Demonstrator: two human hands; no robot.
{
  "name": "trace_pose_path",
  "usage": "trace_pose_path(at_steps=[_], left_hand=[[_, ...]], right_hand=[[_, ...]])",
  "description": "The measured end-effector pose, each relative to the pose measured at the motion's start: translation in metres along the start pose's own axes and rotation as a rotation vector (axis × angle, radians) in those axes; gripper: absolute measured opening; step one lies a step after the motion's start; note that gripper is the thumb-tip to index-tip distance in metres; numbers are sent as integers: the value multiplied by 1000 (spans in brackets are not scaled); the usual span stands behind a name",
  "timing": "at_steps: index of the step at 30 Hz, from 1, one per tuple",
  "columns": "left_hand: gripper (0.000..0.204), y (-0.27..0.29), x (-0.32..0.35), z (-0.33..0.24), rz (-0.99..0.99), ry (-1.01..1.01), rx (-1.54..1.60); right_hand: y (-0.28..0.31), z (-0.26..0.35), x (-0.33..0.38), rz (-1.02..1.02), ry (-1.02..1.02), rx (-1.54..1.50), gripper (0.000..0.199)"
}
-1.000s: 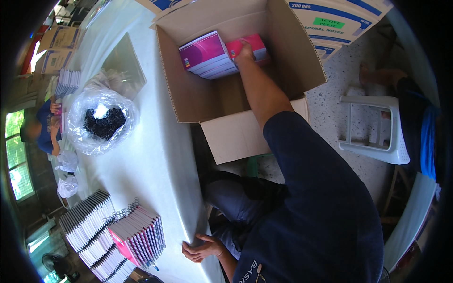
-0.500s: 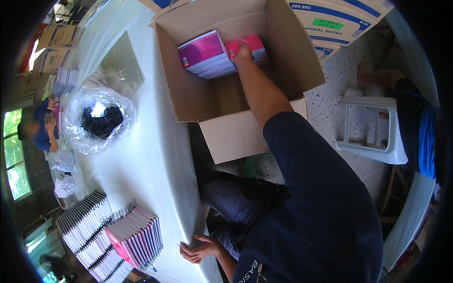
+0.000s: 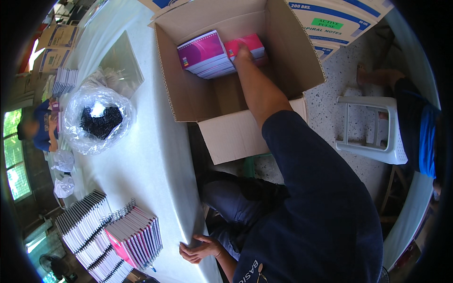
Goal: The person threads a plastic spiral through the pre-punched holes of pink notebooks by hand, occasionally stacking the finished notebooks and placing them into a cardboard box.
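Note:
Inside the open cardboard box [image 3: 236,137], my right hand [image 3: 243,54] grips the near left edge of a stack of pink notebooks [image 3: 251,43]. Its thumb lies over the top cover, while the other fingers are mostly hidden. Close beside that stack, on its left, stands a stack of purple notebooks [image 3: 202,51]. My left hand [image 3: 198,250] rests on the edge of the table [image 3: 160,188], holding nothing, with its fingers stretched out and apart. Left of it on the table are spiral notebooks with pink covers [image 3: 134,233].
Rows of black-spiral notebooks [image 3: 89,231] lie at the lower left. A clear plastic bag [image 3: 73,134] holds black coils. Printed cartons [image 3: 330,21] stand behind the box, a grey stool [image 3: 370,153] at the right. Another person [image 3: 42,125] sits across the table.
My right hand shifts only slightly on the pink notebooks; my left hand stays still. Across the table, the other person's hands have moved.

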State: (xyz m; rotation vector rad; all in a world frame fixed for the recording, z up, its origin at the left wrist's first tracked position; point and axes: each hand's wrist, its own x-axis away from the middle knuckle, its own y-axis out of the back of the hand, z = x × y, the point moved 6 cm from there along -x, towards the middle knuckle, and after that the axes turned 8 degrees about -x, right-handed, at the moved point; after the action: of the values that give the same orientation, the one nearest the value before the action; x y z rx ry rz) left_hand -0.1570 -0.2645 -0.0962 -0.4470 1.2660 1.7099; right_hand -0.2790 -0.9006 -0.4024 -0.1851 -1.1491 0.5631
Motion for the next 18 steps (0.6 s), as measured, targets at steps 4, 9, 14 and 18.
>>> trace_pose_path(at_steps=[4, 9, 14, 18], left_hand=[[56, 0, 0, -4, -8, 8, -17], [56, 3, 2, -2, -15, 13, -65], [57, 3, -3, -7, -20, -2, -46], [58, 4, -3, -4, -3, 15, -46]], right_hand=[[5, 0, 28, -122, 30, 128, 87], [-1, 9, 77, -150, 3, 201, 94], [11, 12, 23, -123, 19, 216, 93], [13, 1, -7, 3, 59, 233, 89]])
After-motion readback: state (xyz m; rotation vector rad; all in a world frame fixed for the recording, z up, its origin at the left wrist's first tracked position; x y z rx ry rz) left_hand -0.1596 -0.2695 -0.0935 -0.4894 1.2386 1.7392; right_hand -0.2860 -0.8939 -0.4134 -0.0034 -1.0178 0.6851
